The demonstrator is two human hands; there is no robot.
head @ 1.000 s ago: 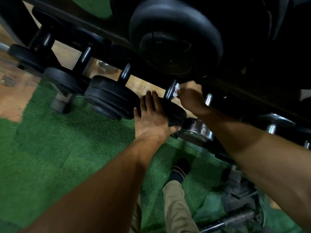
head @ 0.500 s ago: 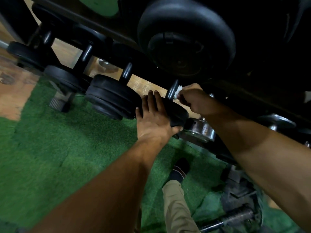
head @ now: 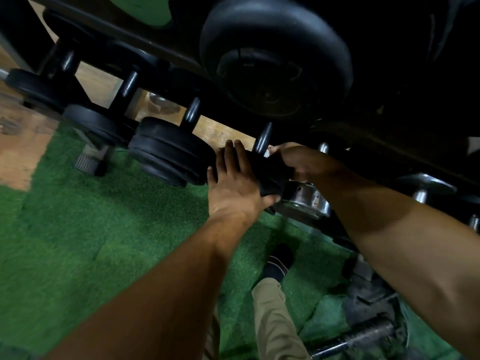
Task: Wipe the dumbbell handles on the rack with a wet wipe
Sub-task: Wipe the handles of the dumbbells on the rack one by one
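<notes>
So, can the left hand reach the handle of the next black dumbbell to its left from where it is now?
Probably yes. The left hand lies flat on a black weight, holding nothing, and the neighbouring handle stands uncovered just up and left, with nothing between them.

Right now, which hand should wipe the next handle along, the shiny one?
Right, probably. The right hand holds the wipe beside the black handle, nearest the chrome handle. The left hand lies flat on the black weight, steadying it.
</notes>
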